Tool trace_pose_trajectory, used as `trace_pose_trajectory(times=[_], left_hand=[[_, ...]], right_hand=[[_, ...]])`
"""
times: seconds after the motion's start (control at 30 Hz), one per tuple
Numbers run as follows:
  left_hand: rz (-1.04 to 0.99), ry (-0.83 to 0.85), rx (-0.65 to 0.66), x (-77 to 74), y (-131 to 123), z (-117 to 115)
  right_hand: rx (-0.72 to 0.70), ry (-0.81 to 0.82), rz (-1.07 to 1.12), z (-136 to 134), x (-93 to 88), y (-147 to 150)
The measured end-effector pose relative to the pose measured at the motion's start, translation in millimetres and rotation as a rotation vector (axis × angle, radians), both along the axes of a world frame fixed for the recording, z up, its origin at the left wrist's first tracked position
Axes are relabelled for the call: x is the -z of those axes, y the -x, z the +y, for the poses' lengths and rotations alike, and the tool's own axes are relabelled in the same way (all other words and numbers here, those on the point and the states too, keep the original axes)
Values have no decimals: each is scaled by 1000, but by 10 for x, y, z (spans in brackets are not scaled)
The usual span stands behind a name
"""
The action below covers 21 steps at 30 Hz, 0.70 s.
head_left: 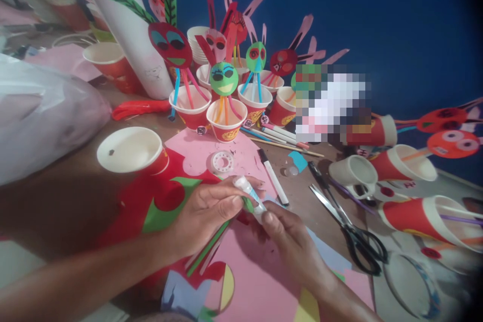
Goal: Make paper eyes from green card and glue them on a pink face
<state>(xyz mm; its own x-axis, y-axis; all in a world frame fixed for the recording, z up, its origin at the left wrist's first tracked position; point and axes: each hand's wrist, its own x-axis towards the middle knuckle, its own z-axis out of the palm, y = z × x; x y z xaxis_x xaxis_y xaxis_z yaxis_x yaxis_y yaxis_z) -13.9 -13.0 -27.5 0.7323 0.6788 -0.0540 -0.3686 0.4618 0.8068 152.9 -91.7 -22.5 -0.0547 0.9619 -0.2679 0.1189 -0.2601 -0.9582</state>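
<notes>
My left hand (209, 211) and my right hand (287, 236) meet over the pink paper (256, 271). A small white tube (245, 186) with a blue label lies between them; the fingers of my right hand pinch its lower end. My left thumb and fingers close on a small green piece (247, 205) beside the tube. Below my left hand, green and pale strips (211, 249) lie on the paper. Red paper (128, 206) with round cut-outs and green paper (160, 216) spread out to the left.
Paper cups (190, 105) holding round paper faces on straws stand at the back. An open cup (130, 148) sits at the left, near a plastic bag (41, 115). Scissors (350, 236), a marker (273, 176), a mug (352, 173) and a tape roll (411, 287) lie rightward.
</notes>
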Motion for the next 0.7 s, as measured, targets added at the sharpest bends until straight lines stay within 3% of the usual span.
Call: trace_pose_trajectory(times=[0.1,0.23,0.33,0.4,0.5,0.6,0.7], left_hand=[[22,-46,-25,-1,2,15],[38,-42,32,-9,17,23],[68,-21,2,-27,29,30],[68,23,-48,-43,28,38],[85,99,-75,-66,8,45],[138,200,-91,-79,-24,41],[170,291,-78,-71,-47,30]], right_hand=[[16,-47,-191,-15,7,-10],[-56,-147,-269,15,-28,-47],[-102,-200,-428,68,-117,-222],[-130,-160,-614,95,-195,-430],[-33,-130,-981,99,-263,-774],[-19,-41,-1303,62,-207,-1011],[-84,-1,-1454,10,-106,-1103]])
